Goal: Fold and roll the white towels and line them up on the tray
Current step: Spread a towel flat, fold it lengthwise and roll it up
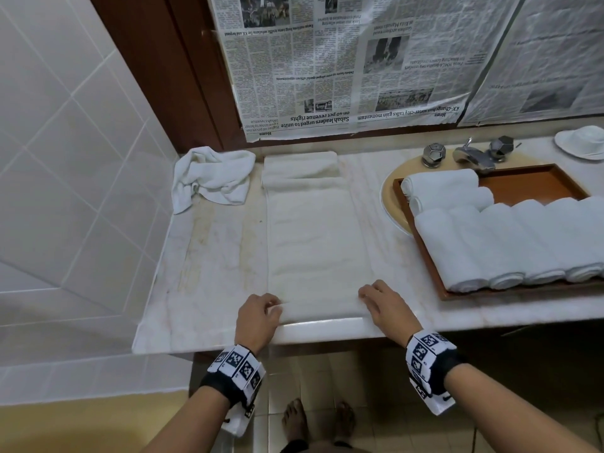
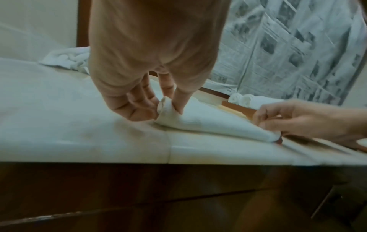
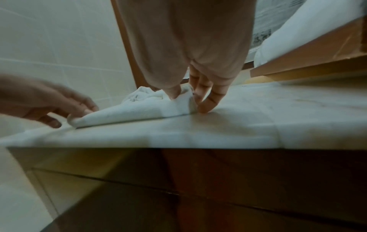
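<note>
A long folded white towel [image 1: 313, 243] lies flat on the marble counter [image 1: 209, 256], running from the back wall to the front edge. My left hand [image 1: 261, 313] pinches its near left corner [image 2: 165, 108], and my right hand [image 1: 379, 302] pinches its near right corner [image 3: 184, 102]; the near end is curled up into a small roll. A brown wooden tray [image 1: 536, 181] to the right holds several rolled white towels [image 1: 483, 243] in a row, with two more rolls [image 1: 444, 188] laid crosswise behind them.
A crumpled white towel [image 1: 212, 178] sits at the counter's back left corner by the tiled wall. A metal faucet [image 1: 470, 155] and a white dish [image 1: 581, 142] stand behind the tray. Newspaper [image 1: 343, 60] covers the back wall. The counter's front edge runs just below my hands.
</note>
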The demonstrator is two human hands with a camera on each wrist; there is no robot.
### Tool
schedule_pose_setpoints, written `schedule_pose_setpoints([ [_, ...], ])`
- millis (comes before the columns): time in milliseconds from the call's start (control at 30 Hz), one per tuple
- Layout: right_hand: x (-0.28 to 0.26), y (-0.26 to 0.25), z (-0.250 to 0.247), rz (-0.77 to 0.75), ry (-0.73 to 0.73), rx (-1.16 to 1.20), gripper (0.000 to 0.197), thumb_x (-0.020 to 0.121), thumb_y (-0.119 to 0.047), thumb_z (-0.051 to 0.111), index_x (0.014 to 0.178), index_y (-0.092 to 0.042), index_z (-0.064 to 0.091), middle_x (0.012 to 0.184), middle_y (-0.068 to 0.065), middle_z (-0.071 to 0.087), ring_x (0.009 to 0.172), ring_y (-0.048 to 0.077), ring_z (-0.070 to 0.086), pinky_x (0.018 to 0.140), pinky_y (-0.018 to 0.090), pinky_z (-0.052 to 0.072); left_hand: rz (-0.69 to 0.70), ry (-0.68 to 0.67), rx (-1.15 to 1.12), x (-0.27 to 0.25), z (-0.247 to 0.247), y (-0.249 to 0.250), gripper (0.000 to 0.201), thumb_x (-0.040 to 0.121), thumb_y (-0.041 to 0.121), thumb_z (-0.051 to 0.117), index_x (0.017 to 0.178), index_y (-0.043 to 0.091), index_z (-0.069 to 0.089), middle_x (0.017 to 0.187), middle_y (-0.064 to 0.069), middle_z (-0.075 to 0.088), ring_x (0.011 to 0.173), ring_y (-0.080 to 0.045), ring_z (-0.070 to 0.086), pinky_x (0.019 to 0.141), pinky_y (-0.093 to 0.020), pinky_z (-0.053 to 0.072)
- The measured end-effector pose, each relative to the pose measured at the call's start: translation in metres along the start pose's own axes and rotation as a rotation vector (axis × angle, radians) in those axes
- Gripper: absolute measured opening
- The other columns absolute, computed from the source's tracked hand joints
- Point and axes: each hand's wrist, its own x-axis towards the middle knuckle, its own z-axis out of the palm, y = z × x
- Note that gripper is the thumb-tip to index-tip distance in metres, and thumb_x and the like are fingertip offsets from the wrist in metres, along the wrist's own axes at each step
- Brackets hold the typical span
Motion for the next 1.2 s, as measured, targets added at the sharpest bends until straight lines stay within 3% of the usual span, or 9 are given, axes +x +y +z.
schedule_pose_setpoints([
  [100, -0.002, -0.002, 0.004, -0.033, 0.025, -0.202, 0.021, 0.095, -0.015, 0.054, 0.114, -0.016, 0.063, 0.11, 0.004, 0.055, 0.095, 0.022, 0.053, 0.074, 0.032, 0.05, 0.027, 0.055, 0.05, -0.001, 0.002, -0.002, 0.016, 0.091, 0.027, 0.061, 0.099, 0.033, 0.074, 0.102, 0.003, 0.058, 0.096, -0.022, 0.056, 0.082, -0.031, 0.044],
  [233, -0.005, -0.012, 0.0, -0.113, 0.046, -0.452, 0.029, 0.063, -0.03, 0.076, 0.087, -0.015, 0.071, 0.099, 0.004, 0.062, 0.086, 0.024, 0.058, 0.064, 0.034, 0.05, 0.32, 0.047, 0.238, -0.013, 0.013, -0.001, 0.037, 0.079, -0.003, 0.066, 0.108, 0.02, 0.071, 0.103, -0.001, 0.056, 0.09, -0.025, 0.053, 0.067, -0.036, 0.052],
  [300, -0.005, -0.014, 0.004, -0.122, 0.039, -0.488, 0.03, 0.055, -0.024, 0.081, 0.079, -0.012, 0.069, 0.091, 0.005, 0.062, 0.08, 0.024, 0.057, 0.06, 0.033, 0.048, 0.39, 0.022, 0.247, -0.015, 0.018, -0.001, 0.034, 0.08, 0.006, 0.066, 0.112, 0.017, 0.068, 0.105, -0.002, 0.058, 0.091, -0.025, 0.053, 0.073, -0.039, 0.055],
  [400, -0.001, -0.018, 0.008, -0.109, 0.022, -0.479, 0.026, 0.057, -0.02, 0.083, 0.075, -0.011, 0.067, 0.082, 0.005, 0.06, 0.073, 0.023, 0.056, 0.059, 0.033, 0.047, 0.395, -0.025, 0.244, -0.014, 0.017, 0.0, 0.042, 0.081, 0.038, 0.061, 0.118, 0.018, 0.064, 0.113, 0.0, 0.055, 0.1, -0.023, 0.049, 0.084, -0.034, 0.051],
  [533, 0.005, -0.013, 0.002, -0.052, -0.012, -0.314, 0.018, 0.086, -0.021, 0.063, 0.098, -0.01, 0.069, 0.102, 0.004, 0.063, 0.094, 0.022, 0.056, 0.078, 0.032, 0.048, 0.356, -0.086, 0.247, -0.001, 0.007, 0.006, 0.035, 0.086, 0.024, 0.059, 0.12, 0.02, 0.066, 0.113, 0.001, 0.06, 0.105, -0.023, 0.054, 0.088, -0.036, 0.049],
  [667, 0.008, -0.005, -0.006, 0.034, -0.042, -0.092, 0.031, 0.098, -0.022, 0.05, 0.124, -0.01, 0.062, 0.12, 0.003, 0.061, 0.11, 0.02, 0.052, 0.095, 0.028, 0.042, 0.256, -0.163, 0.085, 0.009, -0.01, 0.007, 0.034, 0.09, 0.032, 0.057, 0.121, 0.021, 0.067, 0.113, 0.003, 0.068, 0.104, -0.017, 0.06, 0.095, -0.03, 0.046],
  [767, 0.012, -0.002, -0.011, 0.083, -0.048, 0.049, 0.028, 0.098, -0.023, 0.051, 0.124, -0.013, 0.059, 0.117, 0.002, 0.062, 0.106, 0.02, 0.058, 0.089, 0.025, 0.041, 0.168, -0.106, -0.077, 0.009, -0.016, 0.004, 0.021, 0.094, 0.026, 0.063, 0.115, 0.026, 0.066, 0.105, 0.005, 0.069, 0.094, -0.011, 0.062, 0.083, -0.02, 0.043],
  [933, 0.015, 0.006, -0.002, -0.019, 0.047, 0.04, 0.02, 0.098, -0.014, 0.051, 0.116, -0.016, 0.06, 0.113, -0.001, 0.055, 0.09, 0.016, 0.057, 0.077, 0.014, 0.039, 0.103, -0.006, -0.036, 0.015, -0.016, 0.006, 0.02, 0.088, 0.036, 0.071, 0.089, 0.02, 0.059, 0.084, 0.0, 0.062, 0.076, -0.013, 0.057, 0.071, -0.029, 0.043],
  [1200, 0.009, 0.005, 0.0, -0.189, 0.058, -0.319, 0.035, 0.072, -0.031, 0.077, 0.099, -0.012, 0.069, 0.106, 0.004, 0.062, 0.095, 0.024, 0.06, 0.07, 0.032, 0.055, 0.199, 0.09, 0.113, 0.013, 0.002, 0.013, 0.014, 0.096, 0.022, 0.061, 0.101, 0.01, 0.065, 0.102, -0.004, 0.051, 0.085, -0.024, 0.055, 0.075, -0.033, 0.047],
])
